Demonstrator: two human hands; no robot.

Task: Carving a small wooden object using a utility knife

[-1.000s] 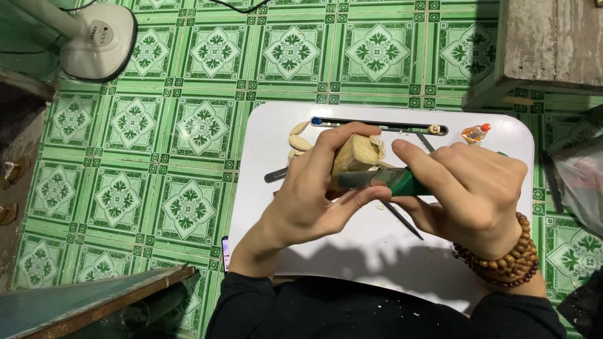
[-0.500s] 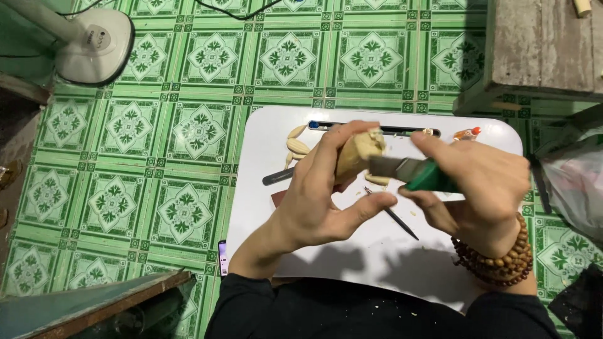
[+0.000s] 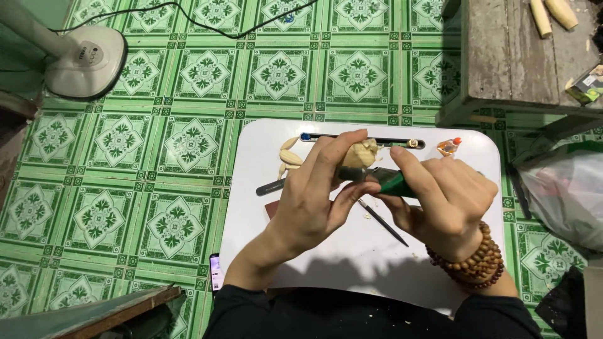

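My left hand holds a small pale wooden carving over a white lap table. My right hand, with a brown bead bracelet on the wrist, grips a green-handled carving tool whose metal tip rests against the carving. My left thumb presses on the tool near its blade. Both hands are close together above the middle of the table.
On the table lie a thin dark tool, another dark tool, a long black tool, pale wood pieces and a small orange-capped bottle. A fan base stands far left. A wooden bench is far right, a plastic bag beside it.
Both hands have shifted slightly with the carving and tool still gripped. The camera has tilted, so the table sits lower in view.
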